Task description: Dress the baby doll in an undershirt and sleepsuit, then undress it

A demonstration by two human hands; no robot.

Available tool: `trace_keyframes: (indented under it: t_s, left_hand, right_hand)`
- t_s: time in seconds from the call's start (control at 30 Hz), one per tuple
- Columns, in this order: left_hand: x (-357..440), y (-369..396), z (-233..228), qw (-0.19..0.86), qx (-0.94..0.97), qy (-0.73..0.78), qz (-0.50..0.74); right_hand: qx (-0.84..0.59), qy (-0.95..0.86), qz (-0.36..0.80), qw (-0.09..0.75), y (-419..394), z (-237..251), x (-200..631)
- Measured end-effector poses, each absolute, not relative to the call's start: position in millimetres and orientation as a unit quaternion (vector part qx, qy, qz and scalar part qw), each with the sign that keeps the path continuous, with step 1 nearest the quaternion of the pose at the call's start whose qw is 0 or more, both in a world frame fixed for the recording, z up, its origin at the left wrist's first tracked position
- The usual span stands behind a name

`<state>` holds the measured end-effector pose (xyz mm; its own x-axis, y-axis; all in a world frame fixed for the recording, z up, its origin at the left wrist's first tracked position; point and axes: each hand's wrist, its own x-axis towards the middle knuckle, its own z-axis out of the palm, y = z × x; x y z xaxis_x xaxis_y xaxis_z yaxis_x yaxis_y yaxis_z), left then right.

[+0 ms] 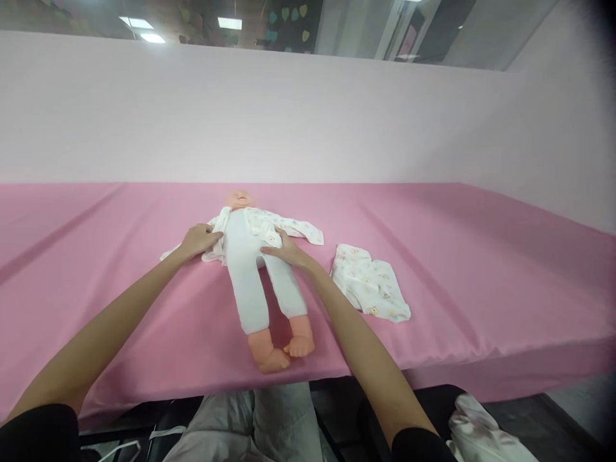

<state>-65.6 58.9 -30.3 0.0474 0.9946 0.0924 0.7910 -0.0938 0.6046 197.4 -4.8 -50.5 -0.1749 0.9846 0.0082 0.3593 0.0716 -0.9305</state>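
The fingers (208, 232) of the left hand (198, 240) lie flat and slightly spread on the open flap of a small printed jacket (260, 226), pressing the cloth down beside the doll's side; they grip nothing. The fingers (283, 239) of the right hand (287, 251) are likewise loosely extended, resting on the jacket's other flap at the doll's hip, with the thumb pointing toward the doll's middle; whether any cloth is pinched under them cannot be told.

The baby doll (250, 269) lies on its back on the pink-covered counter (120, 231), near the middle of the front half, head toward the far edge and bare feet close to the near edge. It wears a white one-piece, and the printed jacket is spread open beneath its upper body, one sleeve stretched out toward the right side of the counter.

A second printed garment (369, 282), loosely folded, lies on the counter just to the right of the right forearm, apart from the doll. A pale pink wall (308, 115) rises behind the counter's far edge. Below the near edge the person's lap in light trousers (260, 423) shows, and a pale shiny cloth (481, 430) sits at the lower right.
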Motion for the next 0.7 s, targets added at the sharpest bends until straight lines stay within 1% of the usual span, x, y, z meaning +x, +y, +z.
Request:
trace_keyframes:
  t_s: [0.07, 0.17, 0.2, 0.23, 0.27, 0.37, 0.43, 0.53, 0.7]
  left_hand:
    - [-61.5, 59.0, -21.2, 0.274, 0.659, 0.641, 0.283]
    - [-46.2, 51.3, -4.5, 0.438, 0.601, 0.572, 0.345]
    - [-40.2, 46.6, 0.4, 0.478, 0.599, 0.539, 0.349]
    - [-35.0, 41.0, 4.3, 0.486, 0.614, 0.518, 0.345]
    - [-31.0, 35.0, 6.9, 0.457, 0.645, 0.511, 0.337]
    - [-29.5, 18.5, 6.4, 0.28, 0.757, 0.517, 0.285]
    - [-35.3, 12.4, 0.9, 0.2, 0.799, 0.516, 0.236]
    - [-44.1, 12.8, -10.8, 0.165, 0.817, 0.509, 0.216]
    - [-40.6, 26.6, -36.8, 0.125, 0.792, 0.51, 0.312]
  right_hand:
    - [-0.535, -0.631, 0.428, 0.365, -5.7, -49.3, 196.0]
    - [-0.545, -0.625, 0.422, 0.367, -6.3, -49.1, 193.2]
    - [-0.549, -0.619, 0.421, 0.372, -6.2, -49.8, 191.6]
    - [-0.552, -0.61, 0.423, 0.379, -5.7, -51.1, 189.6]
    - [-0.555, -0.597, 0.429, 0.39, -5.1, -53.0, 187.2]
    - [-0.556, -0.549, 0.443, 0.439, -2.1, -61.6, 177.8]
    - [-0.555, -0.524, 0.439, 0.474, 0.0, -68.4, 171.3]
    - [-0.558, -0.489, 0.428, 0.515, 3.9, -77.3, 162.5]
    - [-0.571, -0.455, 0.391, 0.561, 20.5, -87.2, 148.4]
